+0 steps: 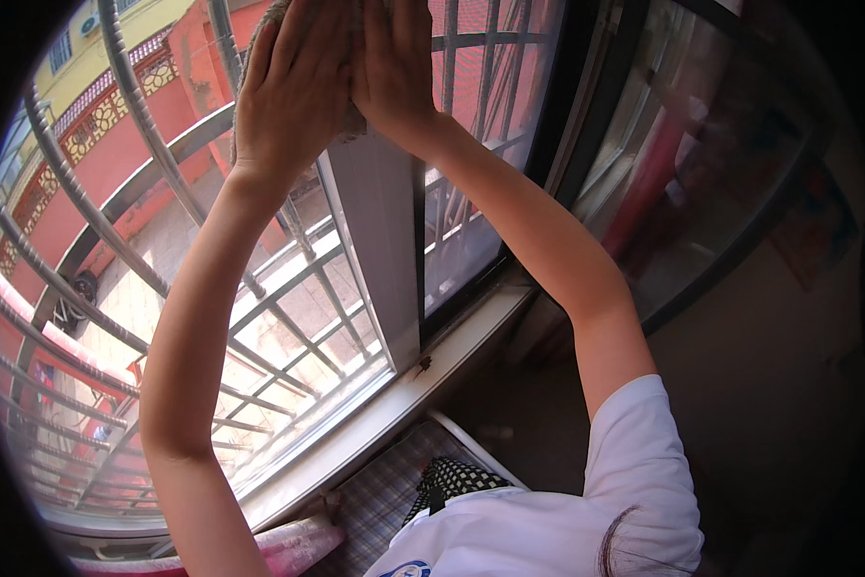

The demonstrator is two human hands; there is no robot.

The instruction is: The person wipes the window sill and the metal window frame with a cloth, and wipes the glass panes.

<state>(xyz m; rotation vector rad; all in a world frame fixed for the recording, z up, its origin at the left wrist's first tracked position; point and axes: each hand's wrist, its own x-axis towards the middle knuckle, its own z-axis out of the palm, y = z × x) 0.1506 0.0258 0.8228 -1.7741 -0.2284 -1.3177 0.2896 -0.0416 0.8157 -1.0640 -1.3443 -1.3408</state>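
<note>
Both arms reach up to a vertical white window frame [374,238]. My left hand [295,94] lies spread over a grey-brown cloth [353,130], whose edge shows along the outer side of the hand and below the palm. Close beside it, my right hand [396,79] rests at the same height, palm turned to the frame. The top of the picture cuts off the fingertips. How much of the cloth lies under the right hand is hidden.
Metal security bars [136,108] stand outside the window. A dark-framed pane with a screen [468,173] is on the right. Below runs a white sill [396,411] with a dark chipped spot. Beneath it are a plaid surface [382,476] and pink fabric [302,544].
</note>
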